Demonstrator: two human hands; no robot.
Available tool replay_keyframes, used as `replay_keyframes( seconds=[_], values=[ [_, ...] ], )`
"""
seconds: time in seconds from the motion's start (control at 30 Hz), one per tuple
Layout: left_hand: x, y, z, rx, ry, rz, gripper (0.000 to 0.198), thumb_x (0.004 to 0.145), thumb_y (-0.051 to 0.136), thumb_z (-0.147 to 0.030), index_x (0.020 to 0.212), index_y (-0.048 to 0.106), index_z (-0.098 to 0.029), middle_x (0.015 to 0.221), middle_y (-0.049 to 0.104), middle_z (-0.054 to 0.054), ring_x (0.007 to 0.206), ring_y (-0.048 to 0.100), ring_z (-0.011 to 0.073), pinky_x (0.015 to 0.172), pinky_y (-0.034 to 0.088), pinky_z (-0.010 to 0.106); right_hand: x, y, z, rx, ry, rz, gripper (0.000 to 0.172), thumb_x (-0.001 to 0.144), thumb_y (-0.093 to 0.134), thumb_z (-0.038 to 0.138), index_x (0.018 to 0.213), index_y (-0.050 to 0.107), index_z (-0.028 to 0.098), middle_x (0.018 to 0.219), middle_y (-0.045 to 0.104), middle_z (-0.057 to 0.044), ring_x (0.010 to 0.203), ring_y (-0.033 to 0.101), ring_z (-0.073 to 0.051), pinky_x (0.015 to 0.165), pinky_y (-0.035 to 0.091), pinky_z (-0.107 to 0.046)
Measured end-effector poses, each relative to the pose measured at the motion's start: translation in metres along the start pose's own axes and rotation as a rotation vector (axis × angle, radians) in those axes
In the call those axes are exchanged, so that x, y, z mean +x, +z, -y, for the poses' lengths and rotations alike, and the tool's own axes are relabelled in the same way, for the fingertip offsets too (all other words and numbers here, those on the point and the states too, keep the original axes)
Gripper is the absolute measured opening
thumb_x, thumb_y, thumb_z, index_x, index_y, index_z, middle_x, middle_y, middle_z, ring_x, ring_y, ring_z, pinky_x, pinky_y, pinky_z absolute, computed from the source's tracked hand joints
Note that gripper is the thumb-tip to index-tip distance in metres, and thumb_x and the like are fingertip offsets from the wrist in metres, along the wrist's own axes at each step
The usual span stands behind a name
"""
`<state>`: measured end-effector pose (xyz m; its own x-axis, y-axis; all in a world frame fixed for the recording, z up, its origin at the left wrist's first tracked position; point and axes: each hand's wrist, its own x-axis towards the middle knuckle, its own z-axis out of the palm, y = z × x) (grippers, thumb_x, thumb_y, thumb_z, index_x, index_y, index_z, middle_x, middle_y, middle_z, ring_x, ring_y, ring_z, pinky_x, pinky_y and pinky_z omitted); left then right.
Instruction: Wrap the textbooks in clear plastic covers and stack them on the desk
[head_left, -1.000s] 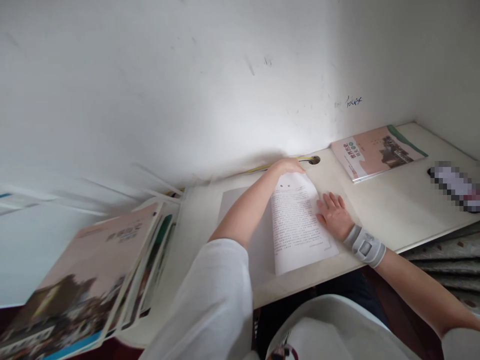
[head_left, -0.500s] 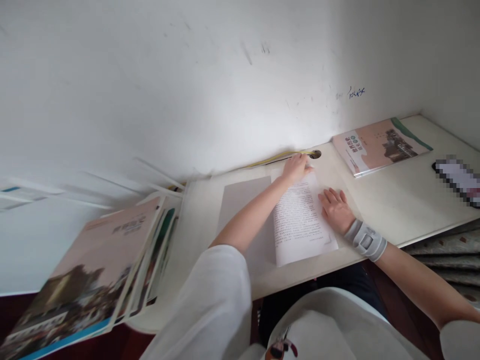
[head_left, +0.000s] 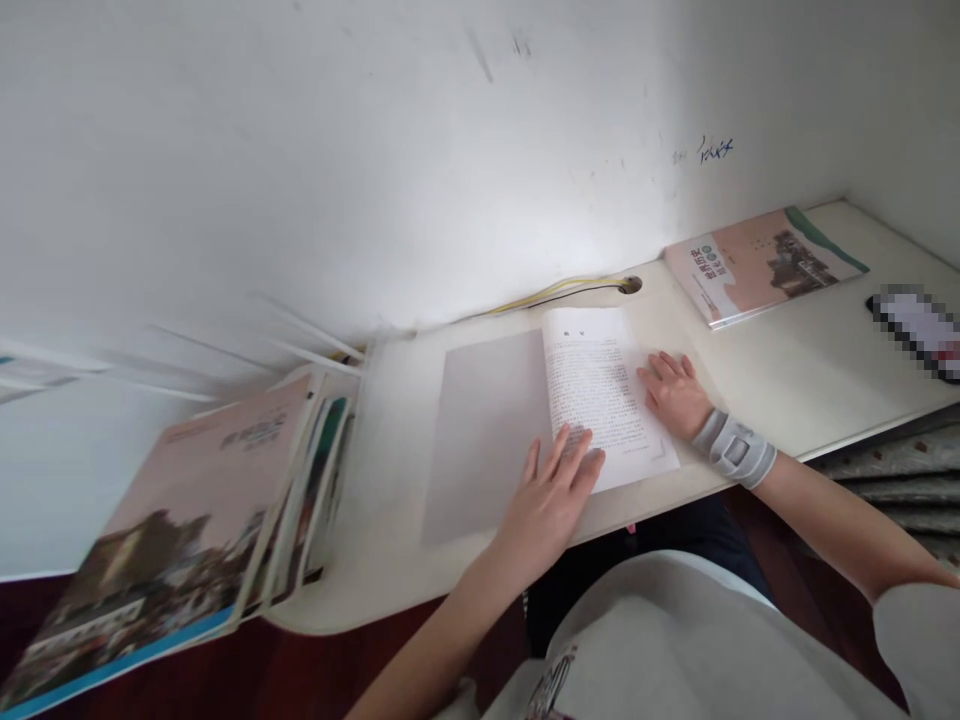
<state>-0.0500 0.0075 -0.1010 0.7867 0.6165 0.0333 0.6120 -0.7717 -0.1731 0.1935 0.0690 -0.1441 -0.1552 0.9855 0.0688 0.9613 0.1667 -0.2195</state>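
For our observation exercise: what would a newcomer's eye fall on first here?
An open book lies flat on the desk, the left hand on its near edge, the right hand, in a grey wrist brace, at its right edge. Pink-covered books fan out at the desk's left end; another pink book lies far right.

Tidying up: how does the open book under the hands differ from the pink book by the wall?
The open book lies spread, showing printed text and a blank grey page; the pink book is closed, cover up. The left hand and right hand rest flat at the open book's page edges; nothing touches the pink book. The open book sits nearer the front edge than the pink book. Both lie flat on the white desk.
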Motion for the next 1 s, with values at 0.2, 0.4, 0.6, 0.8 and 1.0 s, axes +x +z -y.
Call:
replay_keyframes(
  seconds=[0.2,0.4,0.6,0.8,1.0],
  values=[
    [0.026,0.028,-0.016,0.003,-0.011,-0.124,0.04,0.088,0.04,-0.008,0.122,0.055,-0.022,0.134,0.051,0.013,0.131,0.037,0.0353,0.099,0.036,0.061,-0.001,0.002,-0.003,0.013,-0.007,-0.046,0.042,0.086,0.038,0.018,0.125,0.054,0.014,0.137,0.047,-0.016,0.13,0.036,-0.029,0.105,0.023,-0.052],
    [0.032,0.03,-0.02,-0.079,0.012,-0.182,0.038,0.089,0.042,-0.01,0.123,0.055,-0.022,0.133,0.052,0.013,0.132,0.036,0.0332,0.101,0.033,0.062,-0.001,0.001,-0.006,0.047,0.019,-0.045,0.043,0.087,0.036,0.02,0.127,0.052,0.015,0.138,0.046,-0.014,0.13,0.036,-0.026,0.107,0.023,-0.05],
    [0.031,0.039,-0.023,-0.075,-0.076,-0.254,0.036,0.09,0.04,-0.01,0.119,0.058,-0.022,0.13,0.055,0.013,0.129,0.041,0.0335,0.101,0.033,0.062,-0.002,0.001,-0.005,0.067,0.006,-0.051,0.045,0.086,0.037,0.019,0.129,0.051,0.014,0.137,0.047,-0.015,0.13,0.037,-0.027,0.107,0.022,-0.051],
    [0.035,0.038,-0.029,-0.12,-0.028,-0.232,0.037,0.089,0.041,-0.01,0.12,0.057,-0.023,0.131,0.055,0.012,0.131,0.038,0.0325,0.103,0.028,0.065,0.0,-0.003,-0.012,0.047,0.027,-0.055,0.044,0.091,0.035,0.03,0.13,0.048,0.015,0.14,0.044,-0.014,0.131,0.035,-0.025,0.106,0.024,-0.049],
    [0.03,0.039,-0.024,-0.106,-0.013,-0.224,0.044,0.088,0.039,-0.007,0.128,0.052,-0.021,0.135,0.049,0.016,0.133,0.034,0.0313,0.104,0.029,0.061,-0.002,-0.011,-0.056,-0.082,0.193,-0.05,0.055,0.091,0.036,0.045,0.135,0.041,0.012,0.142,0.039,-0.02,0.133,0.033,-0.03,0.104,0.027,-0.047]
  ],
)
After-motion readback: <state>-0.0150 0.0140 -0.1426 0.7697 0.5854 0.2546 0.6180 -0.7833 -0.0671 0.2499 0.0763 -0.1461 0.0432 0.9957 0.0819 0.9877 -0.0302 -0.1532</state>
